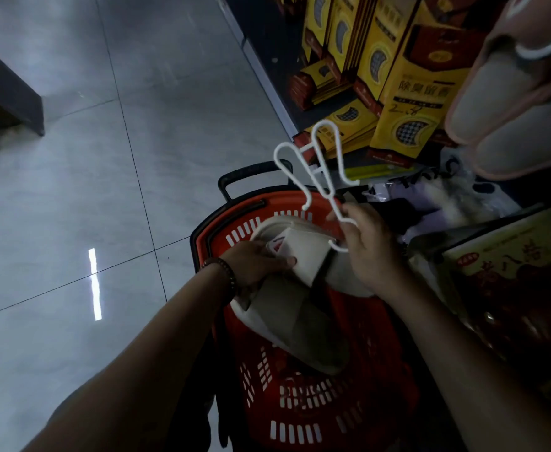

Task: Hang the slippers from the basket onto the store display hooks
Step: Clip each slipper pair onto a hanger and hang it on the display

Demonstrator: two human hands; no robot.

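Observation:
A red plastic basket (303, 409) with a black handle stands on the floor below me. Above it my left hand (257, 262) grips a pair of cream slippers (295, 308) by the upper strap. My right hand (370, 249) pinches a white plastic slipper hanger (316, 164) whose two loops point up and away from me. The hanger's lower end touches the slippers near my right fingers. A pink pair of slippers (515, 102) hangs on a white hanger at the upper right.
Yellow and red boxed goods (388, 76) stand stacked on the low shelf behind the basket. Bagged items (456, 197) and a large printed box (509, 265) lie at the right. Grey tiled floor (104, 158) spreads to the left, with a dark fixture (3, 96) at far left.

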